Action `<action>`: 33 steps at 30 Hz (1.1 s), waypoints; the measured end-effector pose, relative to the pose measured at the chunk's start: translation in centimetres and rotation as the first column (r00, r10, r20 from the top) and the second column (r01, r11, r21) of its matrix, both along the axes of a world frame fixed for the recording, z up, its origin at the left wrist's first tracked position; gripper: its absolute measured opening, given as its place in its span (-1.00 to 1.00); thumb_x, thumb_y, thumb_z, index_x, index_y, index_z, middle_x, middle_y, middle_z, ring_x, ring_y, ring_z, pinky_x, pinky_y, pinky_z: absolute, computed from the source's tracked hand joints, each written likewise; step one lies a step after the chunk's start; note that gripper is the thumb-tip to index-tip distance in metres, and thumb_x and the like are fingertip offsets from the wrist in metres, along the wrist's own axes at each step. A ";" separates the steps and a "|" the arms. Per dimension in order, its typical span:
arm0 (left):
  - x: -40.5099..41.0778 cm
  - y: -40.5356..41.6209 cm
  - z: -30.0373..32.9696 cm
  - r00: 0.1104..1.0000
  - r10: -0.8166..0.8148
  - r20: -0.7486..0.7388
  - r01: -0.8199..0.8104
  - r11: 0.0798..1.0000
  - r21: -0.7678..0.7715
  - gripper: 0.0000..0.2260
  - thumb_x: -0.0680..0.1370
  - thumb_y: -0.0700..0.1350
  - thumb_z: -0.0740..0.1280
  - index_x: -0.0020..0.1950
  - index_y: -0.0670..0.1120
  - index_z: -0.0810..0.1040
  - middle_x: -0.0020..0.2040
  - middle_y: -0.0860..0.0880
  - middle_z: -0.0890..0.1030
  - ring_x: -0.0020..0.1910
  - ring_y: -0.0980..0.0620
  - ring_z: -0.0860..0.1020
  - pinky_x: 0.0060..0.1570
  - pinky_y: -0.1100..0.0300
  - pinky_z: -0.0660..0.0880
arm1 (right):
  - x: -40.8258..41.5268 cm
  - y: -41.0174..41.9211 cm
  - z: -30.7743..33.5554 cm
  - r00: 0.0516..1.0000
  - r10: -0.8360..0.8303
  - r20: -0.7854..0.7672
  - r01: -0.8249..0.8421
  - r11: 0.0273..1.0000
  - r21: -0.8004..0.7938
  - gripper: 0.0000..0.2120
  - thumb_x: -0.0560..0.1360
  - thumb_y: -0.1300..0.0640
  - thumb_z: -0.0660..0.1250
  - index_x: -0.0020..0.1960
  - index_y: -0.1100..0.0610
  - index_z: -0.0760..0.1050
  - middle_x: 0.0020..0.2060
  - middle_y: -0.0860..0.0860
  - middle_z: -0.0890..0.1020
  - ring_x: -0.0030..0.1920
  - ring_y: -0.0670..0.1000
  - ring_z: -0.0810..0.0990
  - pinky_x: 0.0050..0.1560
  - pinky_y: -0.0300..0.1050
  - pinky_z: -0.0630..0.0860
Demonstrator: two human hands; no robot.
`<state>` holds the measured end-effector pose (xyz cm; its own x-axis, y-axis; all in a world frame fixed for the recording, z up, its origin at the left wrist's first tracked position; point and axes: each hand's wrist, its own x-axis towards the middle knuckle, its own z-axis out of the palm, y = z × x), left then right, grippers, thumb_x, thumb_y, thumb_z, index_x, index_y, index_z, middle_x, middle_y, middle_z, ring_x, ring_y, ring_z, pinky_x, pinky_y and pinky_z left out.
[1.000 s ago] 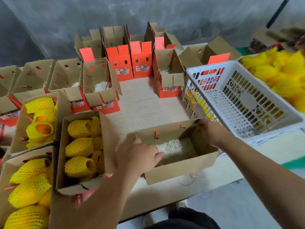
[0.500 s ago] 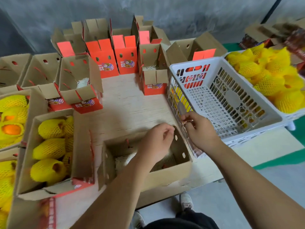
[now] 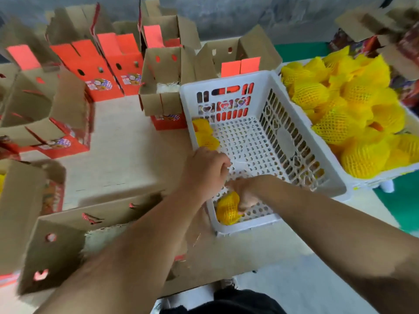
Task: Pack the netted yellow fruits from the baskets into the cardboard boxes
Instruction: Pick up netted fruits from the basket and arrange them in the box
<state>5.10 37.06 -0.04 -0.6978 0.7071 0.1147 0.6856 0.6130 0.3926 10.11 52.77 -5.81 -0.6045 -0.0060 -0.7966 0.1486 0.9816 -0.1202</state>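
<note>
Netted yellow fruit (image 3: 227,208) lies in the white basket's (image 3: 267,87) near corner.

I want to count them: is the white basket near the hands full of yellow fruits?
No, the near white basket holds only a few netted fruits, with mostly bare bottom showing.

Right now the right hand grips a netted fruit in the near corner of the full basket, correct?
Not quite. In the head view the right hand grips a netted fruit in the near corner of the nearly empty white basket; the full basket sits beyond it.

left hand (image 3: 205,168) hides its fingers (grip unclear); far basket (image 3: 371,180) cut off.
</note>
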 end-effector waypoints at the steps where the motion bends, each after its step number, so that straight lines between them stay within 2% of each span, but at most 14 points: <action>1: 0.3 0.5 -0.6 0.998 0.046 -0.035 -0.047 0.998 -0.030 -0.86 0.57 -0.10 0.37 0.02 0.06 0.72 -0.17 0.13 0.52 0.15 -0.06 0.50 0.19 0.03 0.36 | -0.2 -0.4 -1.2 0.996 0.085 -0.015 -0.084 0.996 0.017 -0.16 0.51 0.05 0.48 0.63 -0.06 0.08 0.47 0.05 0.38 0.27 0.16 0.55 0.12 0.00 0.56; 3: 0.7 0.8 -1.6 0.986 0.150 -0.067 -0.152 0.988 -0.024 -0.90 0.51 -0.09 0.43 -0.05 0.09 0.72 -0.21 0.18 0.41 0.16 -0.04 0.45 0.19 0.01 0.30 | 0.0 -1.6 -3.7 0.984 0.173 -0.047 -0.170 0.984 0.052 -0.37 0.64 0.04 0.32 0.63 -0.02 0.14 0.57 0.07 0.28 0.46 0.20 0.39 0.32 0.10 0.44; 5: 0.5 1.0 -2.2 0.980 0.163 -0.115 -0.168 0.985 -0.033 -0.91 0.49 -0.08 0.43 -0.07 0.11 0.70 -0.22 0.20 0.52 0.13 -0.04 0.45 0.19 0.00 0.30 | 0.3 -2.5 -4.8 0.946 0.320 -0.056 -0.317 0.947 0.055 -0.38 0.64 0.06 0.32 0.63 0.01 0.17 0.61 0.12 0.18 0.56 0.25 0.21 0.45 0.25 0.29; 8: 0.1 1.3 -2.3 0.977 0.157 -0.144 -0.166 0.985 -0.054 -0.88 0.50 -0.10 0.40 -0.06 0.10 0.71 -0.19 0.18 0.61 0.11 -0.03 0.45 0.20 0.04 0.26 | -0.6 -2.6 -3.7 0.890 0.446 -0.097 -0.442 0.895 0.062 -0.32 0.54 0.08 0.45 0.58 -0.02 0.26 0.54 0.13 0.33 0.50 0.29 0.30 0.40 0.25 0.36; 10: -0.1 1.3 -2.4 0.978 0.154 -0.140 -0.162 0.986 -0.045 -0.87 0.51 -0.10 0.40 -0.06 0.11 0.71 -0.19 0.20 0.61 0.10 -0.02 0.45 0.19 0.05 0.24 | -1.2 -1.6 -2.9 0.956 0.280 -0.086 -0.282 0.959 -0.009 -0.23 0.45 -0.03 0.54 0.55 0.03 0.27 0.33 0.09 0.53 0.32 0.23 0.49 0.30 0.15 0.48; 12: -0.2 1.4 -2.6 0.977 0.172 -0.125 -0.174 0.985 -0.006 -0.88 0.53 -0.08 0.39 -0.04 0.12 0.70 -0.18 0.22 0.60 0.11 0.00 0.44 0.20 0.06 0.24 | -1.6 0.4 -1.3 0.995 -0.084 -0.050 0.072 0.976 -0.205 -0.12 0.37 -0.21 0.53 0.55 -0.01 0.24 0.27 0.01 0.54 0.22 0.12 0.53 0.19 0.05 0.53; 15: -0.3 1.5 -2.6 0.978 0.192 -0.085 -0.187 0.980 0.066 -0.83 0.60 0.02 0.31 0.09 0.13 0.68 -0.05 0.19 0.65 0.17 0.00 0.43 0.23 0.05 0.22 | -1.3 2.6 1.9 0.771 -0.636 -0.038 0.517 0.658 -0.547 -0.46 0.41 -0.33 0.40 0.28 -0.08 0.48 0.24 -0.04 0.59 0.10 -0.07 0.62 -0.04 -0.15 0.53; 17: 0.0 1.2 -2.4 0.975 0.219 0.034 -0.222 0.961 0.166 -0.73 0.64 0.12 0.20 0.19 0.12 0.65 0.06 0.17 0.64 0.23 0.01 0.42 0.28 0.02 0.25 | -0.8 2.4 3.8 0.561 -0.824 0.076 0.563 0.312 -0.765 -0.66 0.53 -0.22 0.35 0.15 -0.02 0.62 0.08 0.08 0.69 -0.12 -0.11 0.69 -0.19 -0.21 0.58; 19: 0.9 0.3 -2.0 0.960 0.201 0.194 -0.258 0.905 0.338 -0.63 0.67 0.16 0.11 0.27 0.06 0.61 0.15 0.14 0.61 0.27 0.06 0.44 0.33 -0.02 0.32 | -0.1 1.0 5.7 0.467 -0.856 0.221 0.481 0.036 -0.876 -0.66 0.56 -0.14 0.36 0.14 0.08 0.68 -0.01 0.20 0.72 -0.09 0.07 0.73 -0.07 -0.03 0.66; 22: 3.2 -1.5 -0.5 0.911 0.076 0.406 -0.330 0.724 0.605 -0.66 0.67 0.10 0.11 0.31 -0.01 0.52 0.22 0.10 0.50 0.27 0.06 0.48 0.31 -0.01 0.43 | 0.6 -3.3 8.8 0.402 -0.907 0.121 0.416 0.064 -0.907 -0.68 0.52 -0.16 0.37 0.02 0.07 0.71 -0.10 0.14 0.75 -0.07 0.14 0.75 -0.11 0.00 0.68; 25: 4.0 -5.4 1.4 0.868 0.087 0.489 -0.439 0.596 0.673 -0.72 0.64 0.10 0.14 0.29 0.07 0.48 0.27 -0.09 0.43 0.27 0.15 0.46 0.31 0.24 0.41 | 0.4 -9.1 11.1 0.304 -0.950 0.071 0.390 0.056 -0.919 -0.65 0.43 -0.19 0.36 -0.07 0.06 0.72 -0.16 0.09 0.75 -0.05 0.16 0.74 -0.05 0.11 0.70; 28: 3.0 -11.3 2.3 0.781 0.086 0.619 -0.564 0.524 0.638 -0.76 0.65 0.06 0.16 0.26 0.09 0.52 0.26 -0.11 0.52 0.26 0.01 0.53 0.28 0.01 0.52 | -0.2 -16.0 12.2 0.292 -0.944 0.154 0.359 -0.041 -0.933 -0.60 0.34 -0.20 0.37 -0.02 0.06 0.71 -0.09 0.12 0.74 0.03 0.19 0.71 0.09 0.19 0.65; 31: 1.0 -17.8 2.4 0.620 0.095 0.779 -0.729 0.435 0.528 -0.80 0.58 0.04 0.19 0.05 0.21 0.60 0.06 0.04 0.64 0.04 0.08 0.64 -0.12 0.11 0.62 | -1.0 -22.6 11.3 0.371 -0.791 0.487 0.412 -0.330 -0.850 -0.63 0.34 0.07 0.37 0.14 0.01 0.62 -0.02 0.14 0.68 0.02 0.12 0.66 0.03 0.15 0.62; 33: -0.4 -22.2 1.6 0.525 0.177 0.832 -0.803 0.425 0.417 -0.79 0.58 -0.06 0.21 -0.05 0.19 0.61 -0.06 0.03 0.65 -0.06 0.05 0.62 -0.24 0.19 0.55 | -1.5 -26.2 9.5 0.451 -0.761 0.467 0.483 -0.232 -0.845 -0.66 0.43 0.18 0.36 0.21 0.07 0.57 0.08 0.27 0.64 0.06 0.15 0.64 0.12 0.24 0.63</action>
